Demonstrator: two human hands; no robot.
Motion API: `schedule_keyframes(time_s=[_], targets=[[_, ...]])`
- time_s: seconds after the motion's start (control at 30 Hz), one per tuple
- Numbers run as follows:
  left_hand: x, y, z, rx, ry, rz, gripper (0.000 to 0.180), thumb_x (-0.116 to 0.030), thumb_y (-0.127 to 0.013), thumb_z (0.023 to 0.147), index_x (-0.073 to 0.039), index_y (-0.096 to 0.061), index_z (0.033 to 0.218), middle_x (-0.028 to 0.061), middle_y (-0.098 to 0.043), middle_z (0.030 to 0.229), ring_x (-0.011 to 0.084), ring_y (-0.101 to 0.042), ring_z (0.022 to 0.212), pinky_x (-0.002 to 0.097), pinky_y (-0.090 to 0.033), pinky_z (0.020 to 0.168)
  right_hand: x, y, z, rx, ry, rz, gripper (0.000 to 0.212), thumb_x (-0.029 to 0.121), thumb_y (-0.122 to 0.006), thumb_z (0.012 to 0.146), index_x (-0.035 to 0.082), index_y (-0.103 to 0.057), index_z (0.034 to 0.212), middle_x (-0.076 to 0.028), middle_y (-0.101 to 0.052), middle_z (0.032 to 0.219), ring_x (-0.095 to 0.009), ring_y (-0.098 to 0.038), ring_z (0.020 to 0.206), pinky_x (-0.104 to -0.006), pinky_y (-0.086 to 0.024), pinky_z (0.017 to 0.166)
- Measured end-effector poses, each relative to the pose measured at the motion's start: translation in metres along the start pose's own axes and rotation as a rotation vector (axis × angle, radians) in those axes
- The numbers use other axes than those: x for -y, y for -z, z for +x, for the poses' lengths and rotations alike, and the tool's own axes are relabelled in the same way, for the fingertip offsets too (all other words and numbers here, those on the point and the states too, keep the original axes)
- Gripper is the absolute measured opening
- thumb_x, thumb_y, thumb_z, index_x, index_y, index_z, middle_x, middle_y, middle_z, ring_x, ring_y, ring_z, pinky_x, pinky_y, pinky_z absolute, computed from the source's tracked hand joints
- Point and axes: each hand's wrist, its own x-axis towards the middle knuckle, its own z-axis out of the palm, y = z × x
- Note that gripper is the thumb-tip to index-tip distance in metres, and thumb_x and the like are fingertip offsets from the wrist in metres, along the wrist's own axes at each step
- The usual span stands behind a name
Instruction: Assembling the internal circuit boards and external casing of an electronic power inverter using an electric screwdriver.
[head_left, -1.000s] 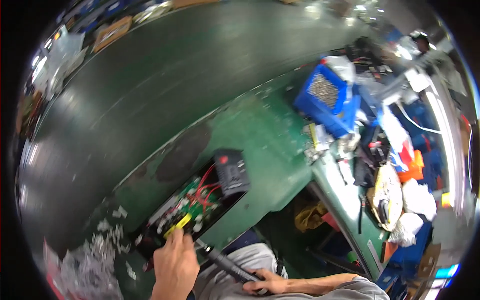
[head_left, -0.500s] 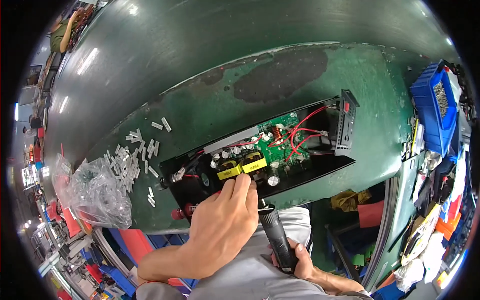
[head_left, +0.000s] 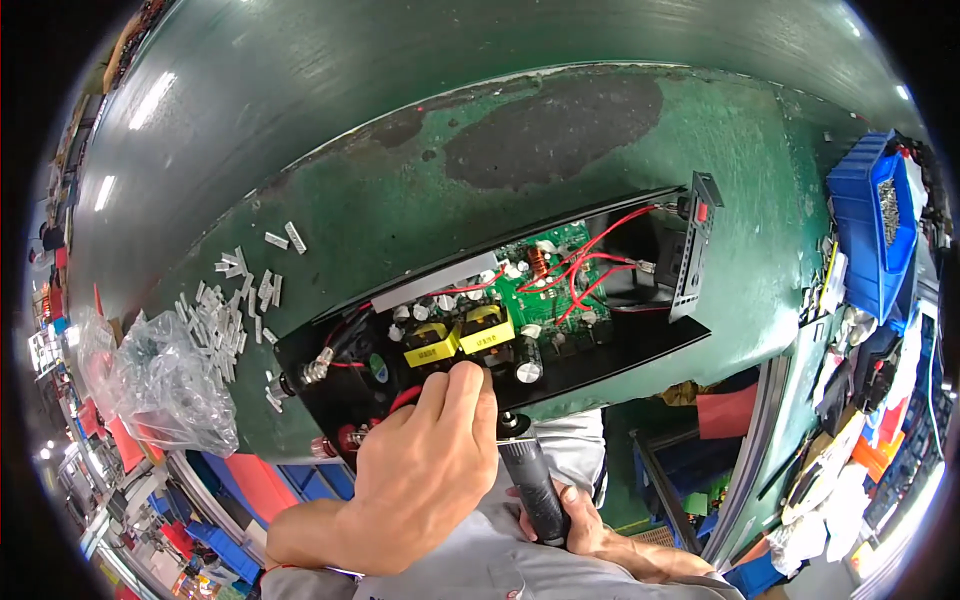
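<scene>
A black metal case (head_left: 620,355) lies open on the green bench, holding a green circuit board (head_left: 555,255) with two yellow-wrapped transformers (head_left: 487,333) and red wires (head_left: 583,262). My left hand (head_left: 420,480) is closed at the case's near edge, just below the transformers. Its fingertips point down behind that wall, so what they pinch is hidden. My right hand (head_left: 583,525) wraps round a black electric screwdriver (head_left: 538,490) whose head points up at the near edge, right beside my left fingers. The screwdriver's tip is hard to make out.
Small clear plastic pieces (head_left: 215,320) lie scattered left of the case, beside a crumpled clear plastic bag (head_left: 175,380). Farther right stands a blue bin (head_left: 870,240) of small metal parts. A vented end panel (head_left: 692,255) rises at the case's right end.
The case and the things on the bench appear shifted slightly left in view. My left hand stays at the near edge, and the screwdriver remains in my right hand close by.
</scene>
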Motion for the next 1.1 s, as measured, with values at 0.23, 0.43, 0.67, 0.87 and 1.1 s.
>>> schedule_keyframes(time_s=[0.23,0.43,0.67,0.87,1.1], targets=[[0.003,0.004,-0.001,0.017,-0.058,-0.01,0.032,-0.006,-0.064,0.078,0.0,-0.064,0.109,0.0069,-0.054,0.099,0.016,-0.064,0.086,0.0301,-0.053,0.057,-0.027,0.016,0.016,0.459,-0.178,0.633,0.09,0.076,-0.027,0.097,-0.003,-0.059,0.125,-0.007,-0.052,0.057,-0.016,-0.045,0.054,-0.0278,-0.036,0.06],[0.004,-0.002,-0.002,-0.047,-0.076,0.039,0.032,-0.005,-0.065,0.077,0.002,-0.064,0.108,0.0077,-0.056,0.101,0.0171,-0.064,0.087,0.0309,-0.053,0.056,-0.013,0.011,0.011,0.291,-0.031,0.424,0.083,0.071,-0.027,0.101,0.0,-0.061,0.123,-0.006,-0.055,0.061,-0.015,-0.047,0.056,-0.0278,-0.037,0.059],[0.008,-0.001,-0.004,-0.148,-0.092,0.039,0.025,-0.006,-0.068,0.072,0.004,-0.065,0.095,0.0087,-0.055,0.094,0.016,-0.061,0.081,0.0265,-0.053,0.057,-0.014,0.043,-0.034,-0.278,0.208,-0.296,0.087,0.075,-0.029,0.096,-0.003,-0.055,0.125,-0.007,-0.064,0.077,-0.015,-0.058,0.067,-0.0277,-0.045,0.065],[0.001,0.005,-0.02,-0.396,-0.089,-0.121,0.033,-0.016,-0.077,0.078,-0.005,-0.067,0.108,0.003,-0.059,0.093,0.0162,-0.063,0.075,0.0304,-0.05,0.057,0.047,0.07,-0.033,-0.731,0.727,-0.427,0.072,0.064,-0.054,0.091,-0.002,-0.055,0.121,-0.006,-0.058,0.073,-0.015,-0.052,0.056,-0.0279,-0.041,0.052],[0.015,-0.011,-0.057,-0.735,-0.09,-0.38,0.028,-0.025,-0.085,0.08,-0.013,-0.072,0.102,-0.0031,-0.063,0.083,0.012,-0.063,0.064,0.025,-0.048,0.051,0.182,0.127,-0.019,-1.322,1.046,-1.353,0.044,0.025,-0.063,0.102,-0.001,-0.058,0.137,-0.014,-0.065,0.123,-0.02,-0.059,0.1,-0.0321,-0.046,0.084]])
